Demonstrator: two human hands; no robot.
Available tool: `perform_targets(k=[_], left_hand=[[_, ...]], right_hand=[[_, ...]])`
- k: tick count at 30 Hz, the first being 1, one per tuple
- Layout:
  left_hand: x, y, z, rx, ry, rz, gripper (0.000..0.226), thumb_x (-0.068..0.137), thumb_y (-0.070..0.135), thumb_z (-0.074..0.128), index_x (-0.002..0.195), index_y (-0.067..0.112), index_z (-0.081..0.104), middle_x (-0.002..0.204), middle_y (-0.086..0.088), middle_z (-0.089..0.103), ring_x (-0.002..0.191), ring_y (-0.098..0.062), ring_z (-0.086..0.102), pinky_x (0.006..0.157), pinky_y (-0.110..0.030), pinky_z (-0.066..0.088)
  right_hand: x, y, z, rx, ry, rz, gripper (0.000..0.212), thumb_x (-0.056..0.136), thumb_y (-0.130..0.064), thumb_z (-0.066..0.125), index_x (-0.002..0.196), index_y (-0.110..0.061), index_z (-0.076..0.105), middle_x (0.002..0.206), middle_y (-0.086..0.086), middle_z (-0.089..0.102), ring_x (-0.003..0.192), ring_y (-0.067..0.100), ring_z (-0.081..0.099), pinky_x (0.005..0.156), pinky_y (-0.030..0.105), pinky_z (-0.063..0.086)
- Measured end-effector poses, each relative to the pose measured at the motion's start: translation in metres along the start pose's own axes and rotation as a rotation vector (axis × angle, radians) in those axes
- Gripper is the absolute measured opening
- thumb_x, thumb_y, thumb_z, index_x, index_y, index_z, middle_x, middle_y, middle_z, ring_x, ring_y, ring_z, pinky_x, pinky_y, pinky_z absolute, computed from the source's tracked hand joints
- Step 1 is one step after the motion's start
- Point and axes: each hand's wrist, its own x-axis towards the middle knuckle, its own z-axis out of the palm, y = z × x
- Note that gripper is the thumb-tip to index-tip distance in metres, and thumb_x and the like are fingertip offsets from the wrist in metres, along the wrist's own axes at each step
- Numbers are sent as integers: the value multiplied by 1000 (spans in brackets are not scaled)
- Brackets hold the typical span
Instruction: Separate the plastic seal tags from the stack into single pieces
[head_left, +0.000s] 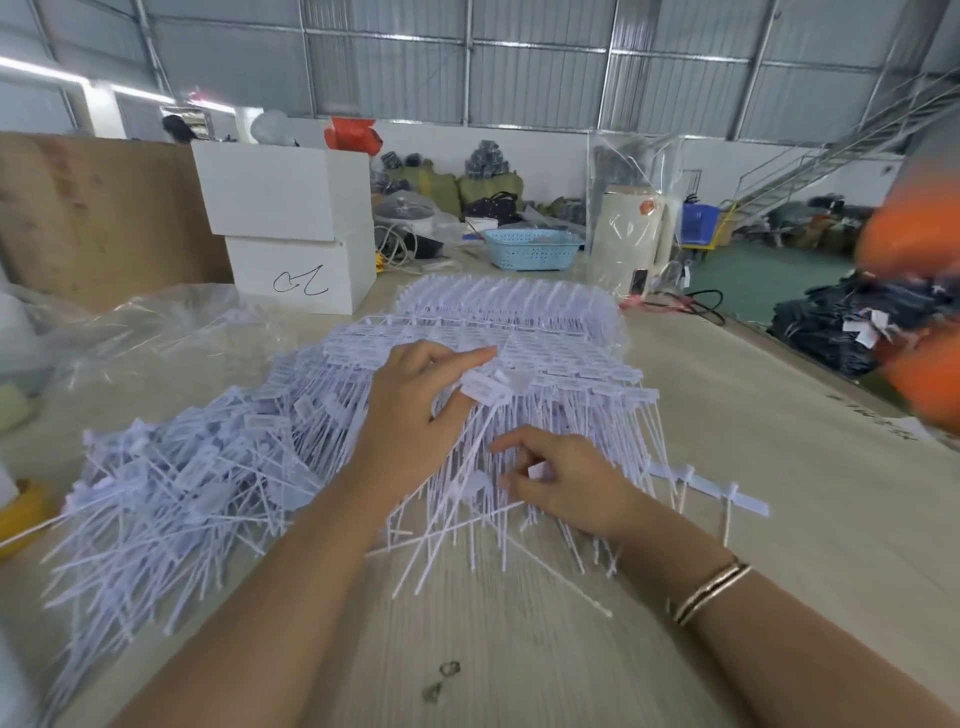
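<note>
A stack of joined white plastic seal tags (545, 353) lies across the middle of the wooden table, tails pointing toward me. To its left spreads a loose pile of single tags (182, 478). My left hand (415, 410) is over the stack's near edge and pinches one tag (483, 387) by its flat head, forefinger stretched out above it. My right hand (561, 483) rests on the tails of the stack, fingers curled and pinching a small white tag piece (536, 470). A short strip of joined tags (727, 493) lies to the right.
Two stacked white boxes (291, 223) stand at the back left beside clear plastic bags (156, 332). A blue basket (530, 249) and a cream appliance (628, 234) sit behind the stack. A yellow tape roll (21, 514) is at the left edge. Dark garments (852, 327) lie off the table's right side.
</note>
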Motion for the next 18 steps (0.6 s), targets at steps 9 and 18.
perform_targets(k=[9,18], left_hand=[[-6,4,0,153,-153,149,36,77,16,63,112,27,70,83,0,53,88,-20,47,81,-30,26],[-8,11,8,356,-174,111,17,77,22,61,93,15,60,90,3,57,97,-22,48,81,-30,21]], right_hand=[[-5,0,-15,330,210,-92,20,87,-25,46,79,-22,63,61,-5,59,51,0,49,56,15,36],[2,-4,-3,74,466,-282,10,90,-40,50,96,-33,53,89,-14,53,78,2,51,70,13,37]])
